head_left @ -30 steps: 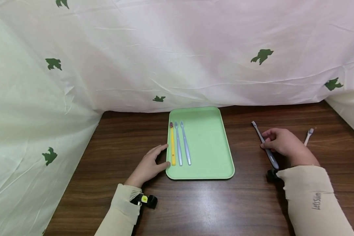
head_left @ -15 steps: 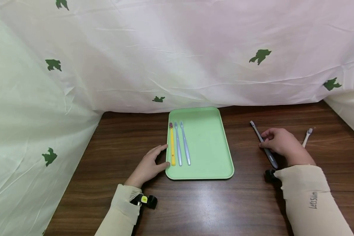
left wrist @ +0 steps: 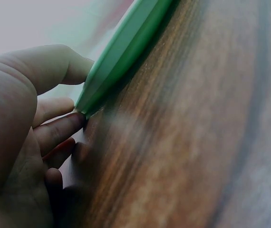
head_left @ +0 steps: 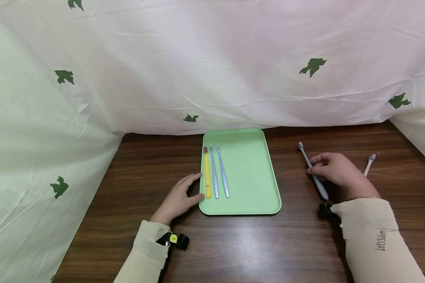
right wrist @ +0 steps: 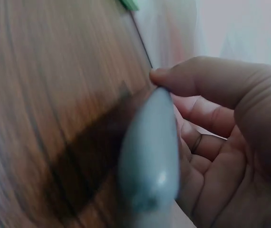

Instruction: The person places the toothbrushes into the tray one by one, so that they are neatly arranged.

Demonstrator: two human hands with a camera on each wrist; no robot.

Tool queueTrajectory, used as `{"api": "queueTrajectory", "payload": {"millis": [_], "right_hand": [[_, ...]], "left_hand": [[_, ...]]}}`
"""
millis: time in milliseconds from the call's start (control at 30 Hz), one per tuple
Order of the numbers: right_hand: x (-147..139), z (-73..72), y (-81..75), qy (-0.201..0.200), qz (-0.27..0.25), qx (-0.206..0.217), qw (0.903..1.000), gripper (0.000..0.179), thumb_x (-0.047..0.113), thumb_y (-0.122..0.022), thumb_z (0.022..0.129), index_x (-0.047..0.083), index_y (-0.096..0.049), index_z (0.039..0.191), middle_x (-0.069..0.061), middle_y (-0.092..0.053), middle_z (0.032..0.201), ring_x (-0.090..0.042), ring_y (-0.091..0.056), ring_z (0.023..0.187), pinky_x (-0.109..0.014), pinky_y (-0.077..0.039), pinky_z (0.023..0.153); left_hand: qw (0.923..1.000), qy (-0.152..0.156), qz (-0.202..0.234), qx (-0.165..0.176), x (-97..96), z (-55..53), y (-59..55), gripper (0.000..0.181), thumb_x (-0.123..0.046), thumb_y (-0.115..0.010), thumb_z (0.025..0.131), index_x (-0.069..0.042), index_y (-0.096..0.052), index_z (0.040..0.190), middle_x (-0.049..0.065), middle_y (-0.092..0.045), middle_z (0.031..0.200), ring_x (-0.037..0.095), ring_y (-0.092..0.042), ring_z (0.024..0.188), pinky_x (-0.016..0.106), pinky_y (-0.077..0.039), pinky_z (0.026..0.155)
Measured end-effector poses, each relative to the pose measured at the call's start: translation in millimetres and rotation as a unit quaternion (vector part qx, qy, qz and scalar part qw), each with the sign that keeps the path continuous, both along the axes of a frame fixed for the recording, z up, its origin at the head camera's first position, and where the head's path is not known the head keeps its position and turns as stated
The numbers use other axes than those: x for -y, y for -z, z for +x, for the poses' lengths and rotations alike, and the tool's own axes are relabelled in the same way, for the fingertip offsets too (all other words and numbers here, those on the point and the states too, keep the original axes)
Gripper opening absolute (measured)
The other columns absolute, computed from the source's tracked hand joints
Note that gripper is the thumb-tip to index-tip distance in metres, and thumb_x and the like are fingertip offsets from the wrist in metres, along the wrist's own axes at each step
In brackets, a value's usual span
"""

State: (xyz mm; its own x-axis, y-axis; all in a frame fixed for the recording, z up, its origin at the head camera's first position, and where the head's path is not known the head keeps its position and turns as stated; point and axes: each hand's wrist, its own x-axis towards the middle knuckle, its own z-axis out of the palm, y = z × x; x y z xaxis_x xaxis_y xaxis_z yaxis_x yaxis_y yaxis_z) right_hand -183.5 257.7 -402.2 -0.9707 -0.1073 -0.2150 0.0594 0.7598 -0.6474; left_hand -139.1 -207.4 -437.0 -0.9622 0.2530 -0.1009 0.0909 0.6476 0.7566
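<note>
In the head view my right hand (head_left: 334, 171) pinches a grey-blue toothbrush (head_left: 319, 184) by the middle of its handle, between thumb and fingers. Its bristle head points away, toward the back of the table. In the right wrist view the toothbrush's handle end (right wrist: 150, 156) is close to the camera, with a shadow on the table apart from it. My left hand (head_left: 178, 198) touches the left edge of a light green tray (head_left: 251, 173), thumb and index finger spread apart. On the tray's left side lie a yellow toothbrush (head_left: 207, 177) and two light blue toothbrushes (head_left: 214, 177), roughly parallel.
A white toothbrush (head_left: 369, 164) lies right of my right hand, its lower part hidden behind the wrist. The dark wooden table (head_left: 248, 251) is bounded at the back by a pale cloth (head_left: 233, 70) with green leaf-like patches; cloth also hangs at both sides.
The grey-blue toothbrush has shifted slightly left and away with my right hand, and it looks lighter and raised off the table. The left hand and tray stay put.
</note>
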Motion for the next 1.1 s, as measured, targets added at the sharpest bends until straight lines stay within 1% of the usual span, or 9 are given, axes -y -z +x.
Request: {"api": "queueTrajectory", "payload": {"millis": [167,467,633,867,1100], "right_hand": [[10.5,-1.4,-2.0,-0.002,-0.021,0.007,0.9997,0.048,0.022,-0.072,0.091,-0.010,-0.059,0.123,-0.008,-0.068,0.093,-0.014,-0.064,0.076,-0.028,-0.054,0.064],[24.8,-3.0,-2.3,-0.004,-0.043,0.007,0.9991,0.048,0.019,-0.071,0.093,-0.013,-0.057,0.125,-0.011,-0.066,0.093,-0.014,-0.065,0.076,-0.029,-0.056,0.064],[34.3,-2.5,-4.3,0.002,-0.051,0.007,0.9987,0.048,0.020,-0.071,0.093,-0.013,-0.057,0.126,-0.013,-0.065,0.096,-0.015,-0.066,0.077,-0.030,-0.057,0.067],[42.9,-0.9,-7.2,-0.004,-0.076,0.006,0.9971,0.049,0.019,-0.069,0.095,-0.013,-0.055,0.129,-0.014,-0.066,0.100,-0.014,-0.068,0.079,-0.031,-0.058,0.069],[48.0,-0.2,-6.4,0.006,-0.078,0.008,0.9969,0.046,0.018,-0.069,0.095,-0.011,-0.056,0.128,-0.012,-0.066,0.097,-0.015,-0.068,0.079,-0.032,-0.058,0.069]], "left_hand": [[1.0000,0.000,0.001,0.000,0.6,0.1,0.6,0.069,-0.023,-0.076,0.090,-0.020,-0.046,0.152,0.009,-0.038,0.158,0.031,-0.027,0.149,0.056,-0.030,0.114],[1.0000,0.000,0.000,-0.001,1.2,0.3,1.6,0.069,-0.023,-0.076,0.090,-0.020,-0.046,0.152,0.010,-0.037,0.158,0.031,-0.027,0.149,0.056,-0.030,0.114],[1.0000,0.000,0.002,-0.001,1.5,0.1,2.2,0.069,-0.023,-0.077,0.090,-0.020,-0.046,0.152,0.009,-0.038,0.158,0.030,-0.027,0.149,0.056,-0.031,0.114],[1.0000,0.004,0.005,-0.003,1.8,-1.0,2.8,0.069,-0.023,-0.076,0.090,-0.019,-0.046,0.152,0.010,-0.037,0.158,0.031,-0.027,0.149,0.056,-0.030,0.114],[1.0000,0.008,0.001,0.002,1.6,-1.3,1.8,0.069,-0.025,-0.075,0.091,-0.020,-0.045,0.153,0.011,-0.035,0.159,0.032,-0.027,0.148,0.056,-0.031,0.114]]}}
